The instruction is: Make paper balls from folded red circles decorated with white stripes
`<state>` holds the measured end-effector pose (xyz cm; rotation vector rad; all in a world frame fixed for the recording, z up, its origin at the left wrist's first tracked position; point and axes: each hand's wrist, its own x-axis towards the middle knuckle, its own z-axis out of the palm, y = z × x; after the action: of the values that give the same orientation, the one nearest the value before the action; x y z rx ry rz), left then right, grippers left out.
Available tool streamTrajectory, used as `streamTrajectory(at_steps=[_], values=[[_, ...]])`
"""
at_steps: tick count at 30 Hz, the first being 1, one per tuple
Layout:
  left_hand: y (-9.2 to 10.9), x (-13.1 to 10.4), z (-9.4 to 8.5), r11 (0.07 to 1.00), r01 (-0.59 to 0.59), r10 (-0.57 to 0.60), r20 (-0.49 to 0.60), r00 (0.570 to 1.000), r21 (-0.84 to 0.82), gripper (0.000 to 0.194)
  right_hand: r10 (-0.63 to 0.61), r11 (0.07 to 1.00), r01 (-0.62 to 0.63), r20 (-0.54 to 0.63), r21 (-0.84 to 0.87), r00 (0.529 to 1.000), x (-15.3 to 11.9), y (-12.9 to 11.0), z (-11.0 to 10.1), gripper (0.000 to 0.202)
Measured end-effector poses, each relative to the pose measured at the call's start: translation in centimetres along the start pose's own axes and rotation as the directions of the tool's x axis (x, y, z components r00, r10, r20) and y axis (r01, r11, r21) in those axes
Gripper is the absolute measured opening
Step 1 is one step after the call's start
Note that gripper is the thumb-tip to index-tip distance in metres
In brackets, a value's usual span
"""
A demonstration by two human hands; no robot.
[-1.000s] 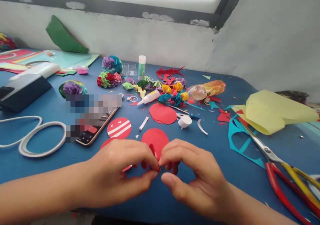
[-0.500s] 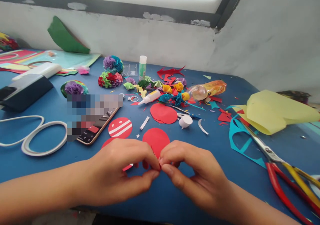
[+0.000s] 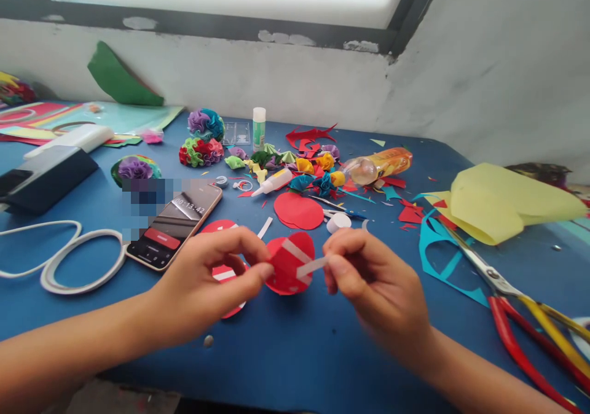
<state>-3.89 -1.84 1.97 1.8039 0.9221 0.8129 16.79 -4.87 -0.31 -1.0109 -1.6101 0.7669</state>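
Note:
My left hand (image 3: 216, 273) pinches the left edge of a red paper circle (image 3: 281, 282) between thumb and fingers. The circle is a little bent and bears white strips across its face. Between thumb and forefinger, my right hand (image 3: 375, 279) grips the end of a thin white strip (image 3: 313, 267), which looks like tape backing and reaches over to the circle's right part. Partly behind my left hand lie other red circles with white strips (image 3: 225, 275). Further back is a pile of plain red circles (image 3: 298, 210), with a small white cap (image 3: 338, 222) beside it.
To the left are a phone (image 3: 177, 223) and a looped white cable (image 3: 83, 257). Large scissors (image 3: 502, 285) with red and yellow handles lie right. Behind are a glue bottle (image 3: 273, 182), a glue stick (image 3: 259, 129), an orange-labelled bottle (image 3: 380, 165), paper flowers (image 3: 205, 125) and scraps.
My hands, which were fingertip to fingertip, have moved apart, the right one going right with the white strip. The red circle has come up and now shows its striped face.

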Motion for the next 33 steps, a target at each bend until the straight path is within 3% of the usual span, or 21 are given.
streamTrajectory(at_steps=[2,5,9,11,14,17,19,21,24,28,33], values=[[-0.1,0.3,-0.2,0.987,0.072,-0.083,-0.073,0.994,-0.142,0.006,0.021,1.0,-0.02,-0.085,0.005,0.996,0.4,0.5,-0.7,0.012],[-0.4,0.9,-0.6,0.946,0.085,-0.136,-0.145,0.98,-0.312,0.007,0.024,1.0,-0.02,-0.206,0.021,0.978,1.1,1.2,-2.0,0.011],[-0.9,1.3,-0.9,0.914,0.086,-0.176,-0.197,0.964,-0.396,0.006,-0.011,0.998,0.033,-0.38,0.052,0.925,2.0,1.9,-3.6,0.01],[-1.0,1.4,-0.9,0.908,0.091,-0.186,-0.199,0.962,-0.408,0.007,0.003,1.0,0.008,-0.39,0.027,0.921,2.3,2.2,-4.0,0.01],[-1.1,1.3,-0.9,0.901,0.097,-0.176,-0.152,0.973,-0.423,0.008,0.02,0.995,-0.051,-0.35,-0.08,0.936,2.4,2.2,-4.1,0.009],[-0.9,1.1,-0.7,0.902,0.123,-0.167,-0.071,0.983,-0.415,0.007,-0.079,0.981,0.026,-0.271,-0.194,0.959,2.1,1.9,-3.5,0.012],[-0.7,0.9,-0.5,0.907,0.149,-0.169,-0.017,0.985,-0.394,0.006,-0.101,0.982,0.071,-0.169,-0.173,0.98,1.6,1.4,-2.7,0.011],[-0.5,0.7,-0.4,0.918,0.171,-0.171,0.031,0.985,-0.358,0.005,-0.001,0.998,-0.001,-0.033,-0.056,0.999,1.0,0.7,-1.7,0.008],[-0.3,0.4,-0.3,0.95,0.191,-0.17,0.103,0.98,-0.246,0.006,0.166,0.977,-0.184,0.155,0.11,0.974,0.2,-0.2,-0.6,0.012],[-0.1,0.2,-0.4,0.973,0.19,-0.16,0.206,0.965,-0.132,0.015,0.122,0.987,-0.14,0.191,0.083,0.974,-0.4,-0.3,0.0,0.017],[0.0,0.3,-0.3,0.984,0.176,-0.166,0.227,0.96,-0.022,0.014,0.089,0.996,-0.086,0.262,-0.022,0.961,-0.5,0.1,0.0,0.021]])
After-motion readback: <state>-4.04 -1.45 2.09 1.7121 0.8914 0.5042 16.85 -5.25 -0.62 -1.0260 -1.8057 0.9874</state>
